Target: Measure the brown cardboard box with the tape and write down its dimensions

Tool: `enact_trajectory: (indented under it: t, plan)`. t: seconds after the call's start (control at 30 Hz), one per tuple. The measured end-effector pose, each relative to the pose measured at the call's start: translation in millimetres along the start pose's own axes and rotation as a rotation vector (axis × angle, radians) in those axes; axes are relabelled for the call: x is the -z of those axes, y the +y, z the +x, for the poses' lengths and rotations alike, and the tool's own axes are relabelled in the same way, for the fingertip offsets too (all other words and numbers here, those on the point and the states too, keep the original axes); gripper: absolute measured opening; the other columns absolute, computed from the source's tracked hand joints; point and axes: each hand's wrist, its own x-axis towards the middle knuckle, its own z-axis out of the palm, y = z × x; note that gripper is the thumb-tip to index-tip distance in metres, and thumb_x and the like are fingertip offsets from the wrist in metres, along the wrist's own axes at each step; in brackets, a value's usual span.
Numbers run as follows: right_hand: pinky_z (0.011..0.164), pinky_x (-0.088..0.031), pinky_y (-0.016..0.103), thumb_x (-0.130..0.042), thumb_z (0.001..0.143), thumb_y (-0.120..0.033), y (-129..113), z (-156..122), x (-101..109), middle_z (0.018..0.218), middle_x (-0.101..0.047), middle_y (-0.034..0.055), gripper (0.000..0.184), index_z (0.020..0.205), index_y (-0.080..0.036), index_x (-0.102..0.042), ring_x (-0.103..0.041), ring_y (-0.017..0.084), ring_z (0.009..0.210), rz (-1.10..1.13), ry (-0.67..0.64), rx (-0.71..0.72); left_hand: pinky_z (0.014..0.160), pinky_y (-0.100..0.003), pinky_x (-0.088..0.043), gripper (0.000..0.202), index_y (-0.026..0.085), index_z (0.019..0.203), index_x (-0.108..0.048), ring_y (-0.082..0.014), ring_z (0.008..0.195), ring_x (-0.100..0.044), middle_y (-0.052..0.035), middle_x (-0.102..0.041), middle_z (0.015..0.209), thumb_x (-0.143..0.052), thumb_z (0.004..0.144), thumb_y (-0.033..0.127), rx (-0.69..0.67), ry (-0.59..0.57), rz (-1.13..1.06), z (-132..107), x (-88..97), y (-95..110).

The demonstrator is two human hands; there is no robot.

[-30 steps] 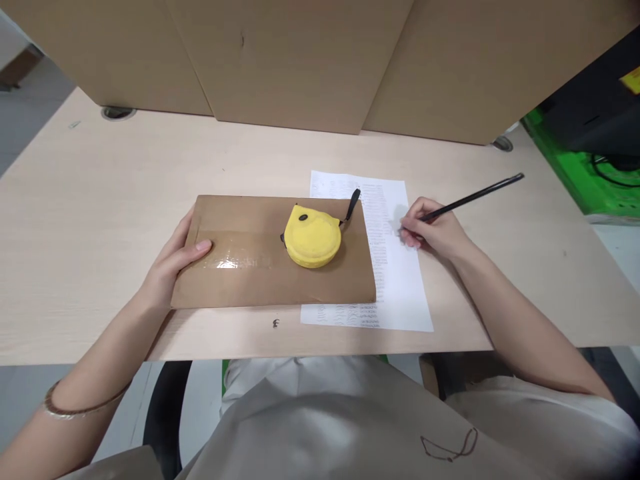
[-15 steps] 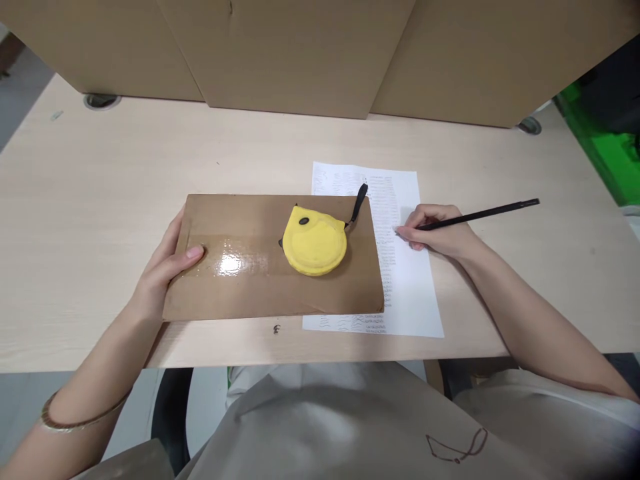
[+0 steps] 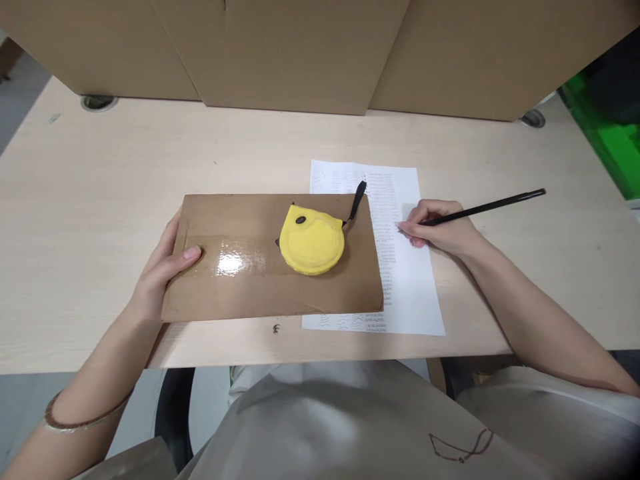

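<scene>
A flat brown cardboard box [image 3: 250, 287] with a shiny tape strip lies on the desk. My left hand [image 3: 163, 270] grips its left edge, thumb on top. A yellow tape measure [image 3: 311, 240] with a black strap rests on the box. My right hand [image 3: 440, 230] is closed in a pinch on a long black pen [image 3: 490, 207], whose tip touches a printed white sheet [image 3: 410, 280]. The sheet lies partly under the box's right end.
The light wood desk [image 3: 100, 180] ends in a front edge close to my body. Large cardboard panels [image 3: 300, 53] stand along the back. Two cable grommets [image 3: 99, 102] sit in the desk's far corners. Something green [image 3: 607, 143] stands at the right.
My right hand and the pen tip have shifted slightly on the sheet. The view has drifted a little; my left hand keeps its hold on the box.
</scene>
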Motion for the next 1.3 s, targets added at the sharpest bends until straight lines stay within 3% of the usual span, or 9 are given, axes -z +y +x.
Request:
enact_trajectory:
  t: [0.7, 1.0, 1.13, 1.3]
  plan:
    - [0.045, -0.041, 0.033, -0.108, 0.064, -0.056, 5, 1, 0, 0.052, -0.061, 0.0018, 0.056, 0.056, -0.026, -0.061, -0.052, 0.014, 0.044, 0.019, 0.002, 0.036, 0.092, -0.034, -0.068, 0.090, 0.035, 0.166, -0.062, -0.0397, 0.140, -0.073, -0.0027, -0.073, 0.161, -0.091, 0.082, 0.046, 0.003, 0.023, -0.002, -1, -1.7, 1]
    - [0.046, -0.040, 0.032, -0.107, 0.061, -0.067, 7, 1, 3, 0.052, -0.061, 0.0010, 0.062, 0.057, -0.025, -0.061, -0.052, 0.013, 0.045, -0.016, -0.018, 0.017, 0.071, -0.027, -0.065, 0.080, 0.033, 0.155, -0.075, -0.0335, 0.116, -0.082, -0.0055, -0.080, 0.150, -0.094, 0.078, 0.043, -0.070, 0.032, -0.072, 8, 5.0, -13]
    - [0.045, -0.040, 0.032, -0.105, 0.062, -0.073, 5, 1, 3, 0.052, -0.060, 0.0013, 0.064, 0.057, -0.026, -0.061, -0.051, 0.014, 0.045, -0.019, -0.025, 0.024, 0.073, -0.029, -0.066, 0.083, 0.034, 0.155, -0.074, -0.0334, 0.114, -0.082, -0.0058, -0.080, 0.148, -0.096, 0.076, 0.044, -0.078, 0.042, -0.071, 14, 9.2, -20]
    - [0.042, -0.037, 0.032, -0.102, 0.057, -0.082, 4, 0, 2, 0.050, -0.059, 0.0014, 0.070, 0.055, -0.026, -0.059, -0.049, 0.013, 0.043, 0.000, 0.008, 0.025, 0.082, -0.034, -0.068, 0.087, 0.034, 0.160, -0.071, -0.0375, 0.123, -0.079, -0.0054, -0.078, 0.152, -0.095, 0.077, 0.047, -0.055, 0.062, -0.020, 6, 2.4, -10]
